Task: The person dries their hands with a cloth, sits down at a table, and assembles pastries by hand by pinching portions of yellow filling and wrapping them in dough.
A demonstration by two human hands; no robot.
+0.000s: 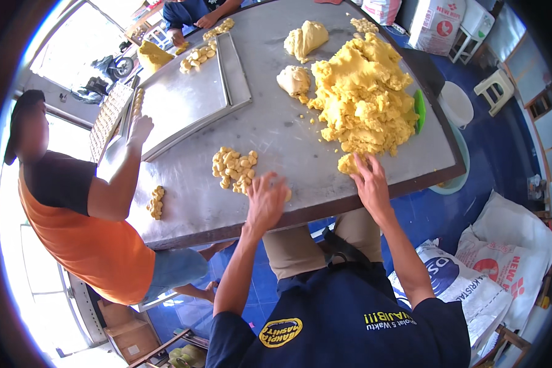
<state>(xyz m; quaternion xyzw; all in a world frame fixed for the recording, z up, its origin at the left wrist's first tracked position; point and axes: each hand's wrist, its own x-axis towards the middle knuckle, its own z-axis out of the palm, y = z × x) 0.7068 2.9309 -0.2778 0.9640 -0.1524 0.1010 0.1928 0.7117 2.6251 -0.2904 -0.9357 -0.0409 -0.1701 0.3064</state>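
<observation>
My right hand (372,184) is at the table's near edge, its fingers curled onto a small lump of yellow paste (348,164). Just beyond it rises a big crumbly mound of yellow paste (365,92). My left hand (266,202) hovers over the near edge, its fingers smeared by motion. A pale bit, perhaps dough, shows partly beside those fingers. Close by on the left lies a heap of small pale dough pieces (230,165). Two larger dough lumps, one yellowish (305,40) and one paler (293,81), rest left of the mound.
A metal-topped table (282,132) spans the middle. A green scraper-like piece (419,111) leans at the mound. Trays (184,98) lie left, where a co-worker in orange (86,227) reaches over. Another person (196,15) works far off. Sacks (460,285) and tubs (456,104) stand right.
</observation>
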